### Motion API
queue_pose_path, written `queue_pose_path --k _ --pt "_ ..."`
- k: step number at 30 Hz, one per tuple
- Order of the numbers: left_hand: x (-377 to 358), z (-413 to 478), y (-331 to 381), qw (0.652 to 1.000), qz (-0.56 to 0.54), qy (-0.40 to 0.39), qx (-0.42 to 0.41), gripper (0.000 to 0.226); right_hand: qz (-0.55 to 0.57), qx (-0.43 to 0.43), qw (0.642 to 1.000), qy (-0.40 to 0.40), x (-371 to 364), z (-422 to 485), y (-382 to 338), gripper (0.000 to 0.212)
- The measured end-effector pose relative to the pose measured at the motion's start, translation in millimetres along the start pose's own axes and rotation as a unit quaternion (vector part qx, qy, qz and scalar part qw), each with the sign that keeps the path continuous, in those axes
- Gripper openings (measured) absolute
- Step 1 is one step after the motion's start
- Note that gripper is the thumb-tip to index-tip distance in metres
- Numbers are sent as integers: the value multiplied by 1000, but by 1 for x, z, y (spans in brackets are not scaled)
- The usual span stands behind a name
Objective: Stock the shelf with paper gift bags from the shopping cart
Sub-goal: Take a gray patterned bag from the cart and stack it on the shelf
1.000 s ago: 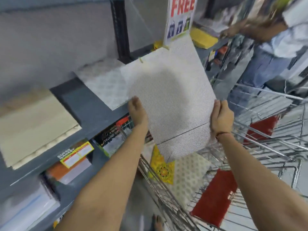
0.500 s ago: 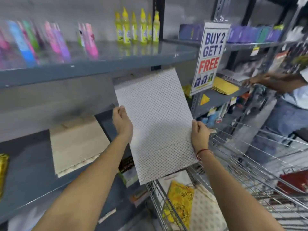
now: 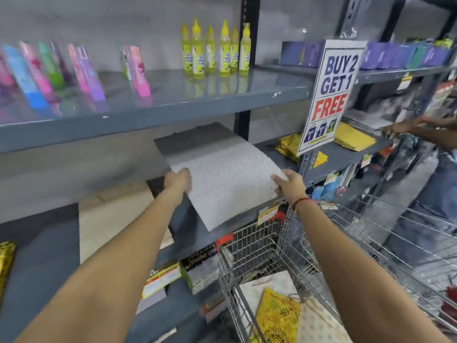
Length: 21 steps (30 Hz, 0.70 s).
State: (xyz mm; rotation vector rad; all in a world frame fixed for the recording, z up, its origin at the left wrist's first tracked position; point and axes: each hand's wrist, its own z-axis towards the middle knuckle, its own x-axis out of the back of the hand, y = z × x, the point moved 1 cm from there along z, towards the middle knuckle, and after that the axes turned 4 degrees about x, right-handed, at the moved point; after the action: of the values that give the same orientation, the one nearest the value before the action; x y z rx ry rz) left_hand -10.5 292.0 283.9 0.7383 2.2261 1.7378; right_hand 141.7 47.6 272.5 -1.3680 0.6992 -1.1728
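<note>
A flat white dotted paper gift bag point(image 3: 222, 179) lies on the grey middle shelf point(image 3: 190, 233), its near end at the shelf's front edge and its far end in shadow under the shelf above. My left hand point(image 3: 178, 179) grips its left edge and my right hand point(image 3: 288, 184) grips its right edge. Below my arms stands the wire shopping cart point(image 3: 249, 246). Inside it lie a yellow patterned bag point(image 3: 277, 318) and cream patterned bags point(image 3: 319, 325).
A beige flat stack point(image 3: 111, 224) lies on the same shelf to the left. Above, a shelf holds yellow bottles point(image 3: 215, 49) and coloured packs point(image 3: 84, 70). A "BUY 2 GET 1 FREE" sign point(image 3: 332, 95) hangs right. Another person's arm point(image 3: 420, 131) reaches over yellow bags point(image 3: 353, 136).
The bag went from held up and tilted in front of the shelf to lying flat on the middle shelf, pushed inward. Both hands moved forward and down with it.
</note>
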Motion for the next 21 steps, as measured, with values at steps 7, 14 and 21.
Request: queue_pose_path --k 7,14,21 --pt "-40 15 -48 995 56 -85 -7 36 -50 -58 995 63 -27 62 47 38" --pt "-69 29 -87 990 137 -8 -23 18 -230 -77 969 49 -41 88 95 49" --pt "-72 9 -116 971 224 -48 -63 63 -197 -23 979 -44 -40 80 123 58"
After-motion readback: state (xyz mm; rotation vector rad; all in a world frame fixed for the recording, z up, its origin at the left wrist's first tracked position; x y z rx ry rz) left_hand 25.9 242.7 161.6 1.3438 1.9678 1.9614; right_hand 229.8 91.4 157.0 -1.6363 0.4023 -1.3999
